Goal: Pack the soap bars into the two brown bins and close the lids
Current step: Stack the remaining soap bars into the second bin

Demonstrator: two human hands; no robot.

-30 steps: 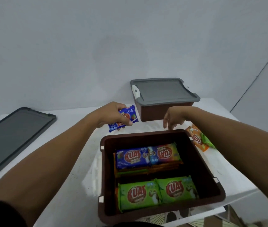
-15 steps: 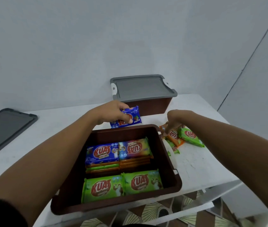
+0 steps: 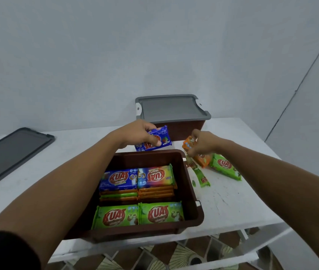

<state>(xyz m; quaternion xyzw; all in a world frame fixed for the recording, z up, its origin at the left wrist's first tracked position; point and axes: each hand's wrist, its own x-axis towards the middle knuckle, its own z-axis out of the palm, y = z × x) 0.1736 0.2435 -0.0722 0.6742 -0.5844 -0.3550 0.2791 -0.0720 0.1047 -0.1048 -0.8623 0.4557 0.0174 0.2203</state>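
Left hand (image 3: pixel 139 133): grasps a blue soap bar (image 3: pixel 153 142) just past the far rim of the open brown bin (image 3: pixel 190 191), thumb across its face; its long axis runs left to right, slightly tilted, and the red logo reads upside down from the wearer's side.
Right hand (image 3: pixel 203 142): pinches an orange soap bar (image 3: pixel 187 143) by its end, lifted off the desk (image 3: pixel 232 203) beside the bin's far right corner – half a second ago the fingers were down on the loose bars.
Open brown bin: at the desk's near edge, lid off; since the earlier frame it sits further right in view, as the camera turned.
Bars in the bin: all lie flat with long axes left to right. Near row – two green bars (image 3: pixel 138 215) reading "KUAT" upright. Far row – two stacks; a blue bar (image 3: pixel 118 180) on top reads "KUAT" upright, the rainbow-coloured bar (image 3: pixel 155 176) beside it reads it upside down. Orange and green edges show beneath.
Loose bars: a green one (image 3: pixel 225 166) marked "KUAT" lies angled toward the desk's right edge, another orange one (image 3: pixel 202 159) just beside it under the right hand, and a narrow green one (image 3: pixel 202 177) close to the bin's right wall.
Closed bin (image 3: pixel 184 127): at the far edge of the desk, grey lid (image 3: pixel 171 108) on.
Spare grey lid (image 3: pixel 10 154): flat near the desk's left edge, well apart from both bins.
Small print: on the held blue bar, too blurred to read.
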